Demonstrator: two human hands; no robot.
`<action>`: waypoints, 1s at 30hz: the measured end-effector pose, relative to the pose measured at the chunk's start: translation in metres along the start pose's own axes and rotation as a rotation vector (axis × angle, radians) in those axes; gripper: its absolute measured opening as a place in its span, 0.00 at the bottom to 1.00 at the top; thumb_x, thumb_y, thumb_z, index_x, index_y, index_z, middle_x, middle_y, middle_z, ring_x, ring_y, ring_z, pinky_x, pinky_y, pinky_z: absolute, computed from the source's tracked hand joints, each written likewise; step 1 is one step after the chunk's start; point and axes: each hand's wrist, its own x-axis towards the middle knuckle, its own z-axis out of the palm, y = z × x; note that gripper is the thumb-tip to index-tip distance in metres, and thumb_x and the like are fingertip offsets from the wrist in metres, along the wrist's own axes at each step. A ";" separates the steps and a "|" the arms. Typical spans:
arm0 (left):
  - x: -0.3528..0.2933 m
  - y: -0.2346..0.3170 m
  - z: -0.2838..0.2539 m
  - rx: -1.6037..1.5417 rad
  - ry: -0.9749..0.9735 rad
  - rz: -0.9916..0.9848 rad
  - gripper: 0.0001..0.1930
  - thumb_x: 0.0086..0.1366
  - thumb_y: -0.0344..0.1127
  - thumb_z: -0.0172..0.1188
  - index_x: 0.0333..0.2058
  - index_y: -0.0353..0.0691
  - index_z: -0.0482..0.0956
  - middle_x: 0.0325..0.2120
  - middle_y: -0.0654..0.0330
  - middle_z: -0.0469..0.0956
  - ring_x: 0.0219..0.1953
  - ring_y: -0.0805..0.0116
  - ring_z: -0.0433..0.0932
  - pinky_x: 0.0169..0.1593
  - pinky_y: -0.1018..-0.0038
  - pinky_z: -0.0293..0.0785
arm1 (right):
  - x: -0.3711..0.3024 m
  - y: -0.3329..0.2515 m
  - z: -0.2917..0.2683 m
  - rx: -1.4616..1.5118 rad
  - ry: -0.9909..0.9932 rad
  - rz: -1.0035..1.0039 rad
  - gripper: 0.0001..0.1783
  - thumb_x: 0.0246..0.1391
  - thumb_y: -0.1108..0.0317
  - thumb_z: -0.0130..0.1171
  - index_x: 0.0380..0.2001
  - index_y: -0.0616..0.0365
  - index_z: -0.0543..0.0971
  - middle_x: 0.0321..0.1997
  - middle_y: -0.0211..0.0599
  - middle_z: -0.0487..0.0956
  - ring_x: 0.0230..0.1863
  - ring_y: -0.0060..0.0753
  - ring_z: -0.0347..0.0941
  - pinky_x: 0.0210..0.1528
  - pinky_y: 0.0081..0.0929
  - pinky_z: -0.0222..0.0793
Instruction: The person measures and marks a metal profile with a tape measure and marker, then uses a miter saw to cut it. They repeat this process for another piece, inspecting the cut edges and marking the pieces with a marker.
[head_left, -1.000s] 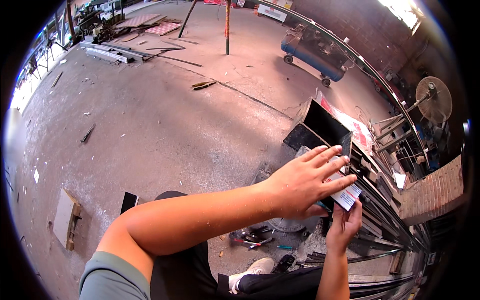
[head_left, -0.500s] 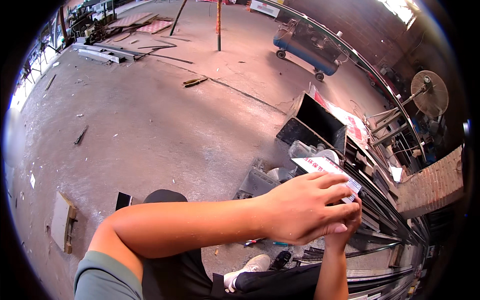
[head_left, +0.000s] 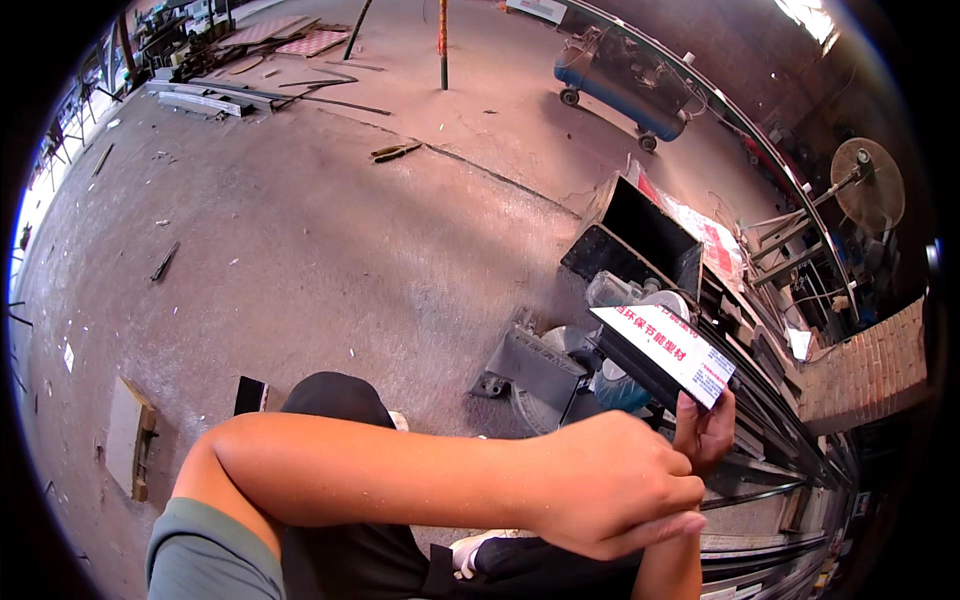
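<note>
In my right hand [head_left: 708, 432] is a short dark profile piece [head_left: 645, 375], its top face covered by white film with red and blue print. My thumb and fingers grip its near right end, and the piece tilts down to the right. My left forearm crosses in front of my body. My left hand [head_left: 620, 488] is curled closed beside my right wrist, below the piece and apart from it. Its palm side is hidden, so anything inside cannot be made out. Just beyond the profile piece stands a cutting saw [head_left: 535, 365] with a grey base, partly covered by the piece.
A black open box [head_left: 640, 235] stands beyond the saw. Long profiles [head_left: 770, 545] lie stacked at right, near a brick ledge [head_left: 865, 365] and a fan [head_left: 867, 185]. A blue compressor [head_left: 620, 95] is farther back. Pliers [head_left: 396, 152] and a board [head_left: 128, 440] lie on the floor.
My left hand has come off the profile piece and moved down toward my right wrist, curling closed. More of the printed film and dark side now shows. The view has shifted slightly.
</note>
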 end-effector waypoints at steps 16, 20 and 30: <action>-0.001 -0.016 -0.022 0.480 -0.008 0.147 0.12 0.60 0.41 0.68 0.37 0.41 0.80 0.37 0.60 0.79 0.43 0.59 0.81 0.46 0.64 0.76 | 0.000 -0.011 0.009 -0.083 -0.022 -0.025 0.15 0.62 0.80 0.65 0.50 0.67 0.76 0.50 0.39 0.79 0.53 0.31 0.78 0.58 0.29 0.72; 0.004 -0.026 -0.060 0.557 0.157 -0.033 0.28 0.56 0.42 0.78 0.54 0.43 0.82 0.53 0.53 0.81 0.57 0.51 0.80 0.60 0.58 0.76 | 0.008 -0.008 0.014 -0.094 -0.015 -0.178 0.15 0.57 0.79 0.68 0.47 0.66 0.79 0.49 0.45 0.82 0.51 0.38 0.80 0.55 0.31 0.74; -0.007 -0.049 -0.058 0.390 -0.064 -0.329 0.44 0.48 0.37 0.83 0.65 0.40 0.74 0.59 0.50 0.78 0.62 0.48 0.76 0.64 0.57 0.73 | 0.010 -0.037 0.018 -0.236 -0.114 -0.415 0.20 0.45 0.73 0.78 0.42 0.63 0.82 0.45 0.44 0.86 0.43 0.46 0.85 0.47 0.36 0.81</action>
